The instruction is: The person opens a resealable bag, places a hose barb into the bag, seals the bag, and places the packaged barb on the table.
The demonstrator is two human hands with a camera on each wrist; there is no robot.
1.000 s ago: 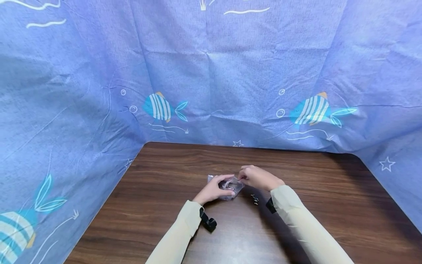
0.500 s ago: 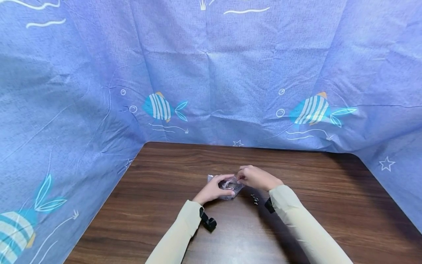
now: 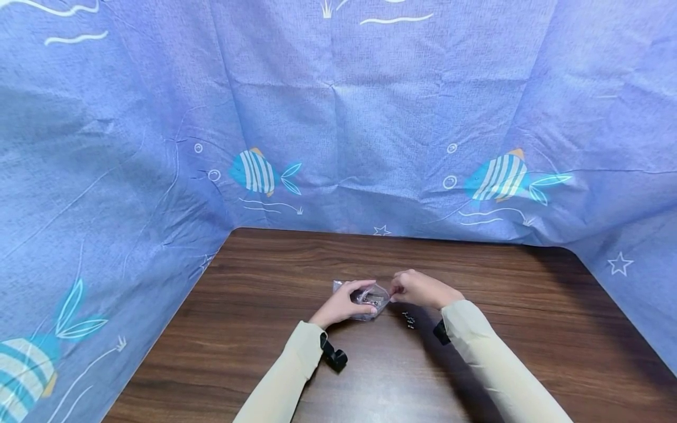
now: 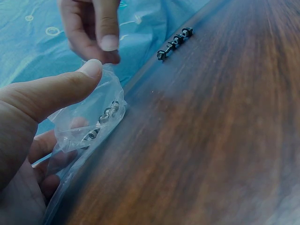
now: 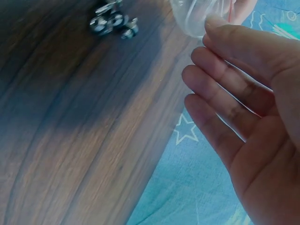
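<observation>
My left hand [image 3: 341, 305] grips a small clear plastic bag [image 4: 89, 101], thumb on the near side and fingers behind it. Several small shiny metal pieces [image 4: 108, 112] with rounded ends show through the plastic. At the bag's right-hand edge is my right hand [image 3: 423, 289], its thumb and index finger pinching the rim. From the right wrist, the thumb tip overlaps the bag [image 5: 192, 18], and the other fingers lie half bent below. Several similar metal pieces [image 5: 115, 21] lie in a loose cluster on the table, just right of the bag.
The dark wood-grain table [image 3: 285, 258] carries the bag and the cluster. A blue cloth [image 3: 381, 129] printed with fish hangs behind and along both sides. Black straps with a camera mount [image 3: 334, 355] sit at the wrists.
My right hand has moved a little right and down from above the bag to its rim. The bag's mouth looks wider. My left hand has stayed in place.
</observation>
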